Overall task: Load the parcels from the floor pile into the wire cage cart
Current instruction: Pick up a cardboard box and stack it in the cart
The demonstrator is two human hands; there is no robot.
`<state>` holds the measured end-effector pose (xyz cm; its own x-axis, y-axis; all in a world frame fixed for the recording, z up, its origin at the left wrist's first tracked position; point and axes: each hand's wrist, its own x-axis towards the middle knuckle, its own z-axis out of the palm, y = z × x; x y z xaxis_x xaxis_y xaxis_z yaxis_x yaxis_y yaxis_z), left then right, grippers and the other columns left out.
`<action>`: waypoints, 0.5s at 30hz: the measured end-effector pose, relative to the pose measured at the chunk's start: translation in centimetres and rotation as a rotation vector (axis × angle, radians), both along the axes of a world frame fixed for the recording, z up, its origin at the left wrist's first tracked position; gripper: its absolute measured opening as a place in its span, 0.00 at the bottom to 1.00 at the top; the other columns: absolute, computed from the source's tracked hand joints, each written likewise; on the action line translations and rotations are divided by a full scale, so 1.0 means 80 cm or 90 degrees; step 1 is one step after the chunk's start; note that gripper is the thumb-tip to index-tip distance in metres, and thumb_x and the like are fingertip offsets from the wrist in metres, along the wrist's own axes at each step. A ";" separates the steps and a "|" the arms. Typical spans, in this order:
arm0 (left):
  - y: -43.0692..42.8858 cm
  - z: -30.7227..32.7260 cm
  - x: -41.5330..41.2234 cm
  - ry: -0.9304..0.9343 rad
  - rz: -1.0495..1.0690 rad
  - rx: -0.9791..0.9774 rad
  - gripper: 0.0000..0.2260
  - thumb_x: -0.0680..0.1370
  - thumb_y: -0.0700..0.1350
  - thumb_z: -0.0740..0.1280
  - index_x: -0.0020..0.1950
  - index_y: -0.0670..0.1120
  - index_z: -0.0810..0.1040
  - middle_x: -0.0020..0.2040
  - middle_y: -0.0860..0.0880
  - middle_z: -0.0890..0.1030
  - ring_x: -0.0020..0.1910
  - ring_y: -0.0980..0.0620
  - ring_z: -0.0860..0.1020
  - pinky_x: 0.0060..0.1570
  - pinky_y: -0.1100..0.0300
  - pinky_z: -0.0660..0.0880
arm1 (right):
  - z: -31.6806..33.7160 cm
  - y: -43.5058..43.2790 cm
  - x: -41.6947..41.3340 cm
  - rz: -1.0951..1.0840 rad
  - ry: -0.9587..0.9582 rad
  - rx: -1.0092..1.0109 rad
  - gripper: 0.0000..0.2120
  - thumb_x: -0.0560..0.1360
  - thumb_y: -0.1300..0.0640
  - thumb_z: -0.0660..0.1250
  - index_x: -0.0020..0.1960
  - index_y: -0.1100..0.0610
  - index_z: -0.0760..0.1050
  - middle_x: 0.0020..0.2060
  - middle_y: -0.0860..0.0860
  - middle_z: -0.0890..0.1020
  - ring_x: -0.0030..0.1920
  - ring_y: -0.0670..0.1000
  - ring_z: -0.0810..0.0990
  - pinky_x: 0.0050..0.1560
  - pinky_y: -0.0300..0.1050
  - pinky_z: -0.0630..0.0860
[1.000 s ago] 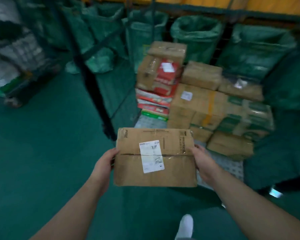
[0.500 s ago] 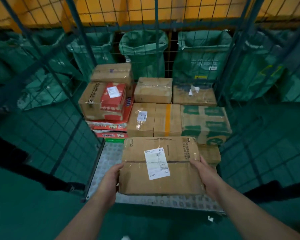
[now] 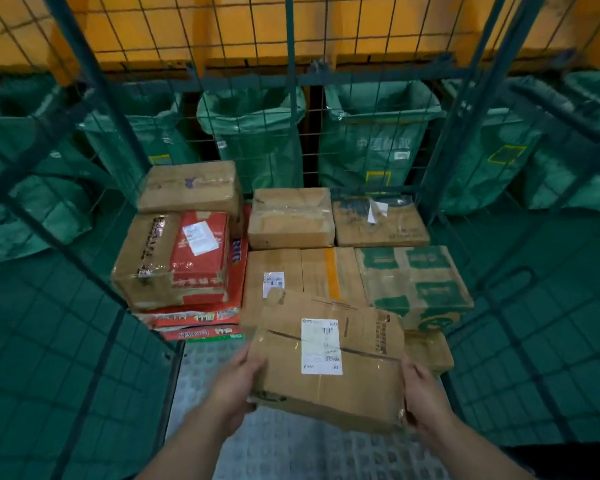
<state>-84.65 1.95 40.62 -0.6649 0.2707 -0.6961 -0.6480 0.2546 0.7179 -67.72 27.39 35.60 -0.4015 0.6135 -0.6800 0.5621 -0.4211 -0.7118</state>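
Held parcel: a flat brown cardboard box (image 3: 361,382) with a white shipping label (image 3: 321,346) on its top face, held between both hands at the open front of the cart, above the grey studded floor plate (image 3: 291,448). It sits skewed, its far left corner crossing in view over the stacked boxes behind; whether it touches them cannot be told.
Left hand: the left hand (image 3: 238,386) grips the parcel's left edge near the front corner – thumb up along the side, fingers curled under and hidden. The bare forearm reaches in from the bottom left.
Right hand: the right hand (image 3: 425,400) clasps the right front corner, fingers wrapped beneath the box and out of sight, forearm coming up from the bottom right.
Cart: a green wire mesh cage cart (image 3: 290,98), its walls standing at the left, back and right.
Load inside: a brown and red carton (image 3: 174,261) lies on flat red packs (image 3: 194,317) at the left, with a plain brown taped box (image 3: 191,188) behind and above it. In the middle stand a brown box (image 3: 291,218) and, in front of it, a brown box with an orange tape stripe (image 3: 329,271). At the right lie a dark printed box (image 3: 378,223) and a green-printed carton (image 3: 413,282) – a small brown box (image 3: 430,351) sits low just beside the held parcel.
Behind the cage: green woven sacks (image 3: 253,133) hang open below an orange wall (image 3: 222,36).
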 end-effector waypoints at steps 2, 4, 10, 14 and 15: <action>0.005 -0.010 -0.044 -0.021 -0.004 -0.007 0.16 0.85 0.42 0.62 0.70 0.56 0.74 0.58 0.50 0.82 0.53 0.45 0.78 0.54 0.46 0.74 | 0.014 -0.004 -0.041 -0.001 0.004 0.009 0.20 0.82 0.37 0.60 0.62 0.50 0.80 0.52 0.50 0.86 0.54 0.54 0.83 0.53 0.56 0.82; 0.012 -0.019 -0.086 -0.021 0.005 0.003 0.16 0.85 0.41 0.62 0.72 0.53 0.73 0.58 0.48 0.82 0.53 0.45 0.80 0.52 0.47 0.77 | 0.020 -0.007 -0.080 0.010 0.039 -0.028 0.14 0.85 0.45 0.60 0.64 0.49 0.77 0.54 0.51 0.84 0.53 0.53 0.82 0.45 0.51 0.81; 0.039 -0.045 -0.195 0.031 0.081 -0.027 0.14 0.83 0.45 0.67 0.67 0.47 0.71 0.60 0.44 0.80 0.53 0.45 0.79 0.45 0.51 0.79 | 0.012 0.004 -0.196 -0.009 0.143 -0.143 0.22 0.84 0.52 0.63 0.74 0.34 0.67 0.62 0.48 0.83 0.60 0.60 0.83 0.51 0.66 0.83; 0.082 -0.041 -0.271 0.091 0.098 -0.001 0.12 0.80 0.48 0.70 0.63 0.53 0.75 0.60 0.44 0.81 0.55 0.43 0.81 0.48 0.50 0.78 | 0.001 0.028 -0.275 -0.074 0.213 -0.172 0.20 0.85 0.53 0.61 0.73 0.34 0.69 0.65 0.47 0.81 0.62 0.58 0.80 0.50 0.66 0.82; 0.098 -0.040 -0.290 0.101 0.094 0.003 0.18 0.78 0.49 0.72 0.67 0.56 0.74 0.61 0.46 0.81 0.57 0.43 0.80 0.50 0.48 0.78 | -0.003 0.033 -0.295 -0.097 0.238 -0.175 0.21 0.85 0.53 0.61 0.73 0.34 0.68 0.65 0.47 0.81 0.63 0.58 0.80 0.49 0.67 0.82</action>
<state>-107.87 9.78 37.44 -0.7988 0.1653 -0.5785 -0.5566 0.1621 0.8148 -91.35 30.06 35.32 -0.5683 0.5023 -0.6517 0.2063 -0.6798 -0.7038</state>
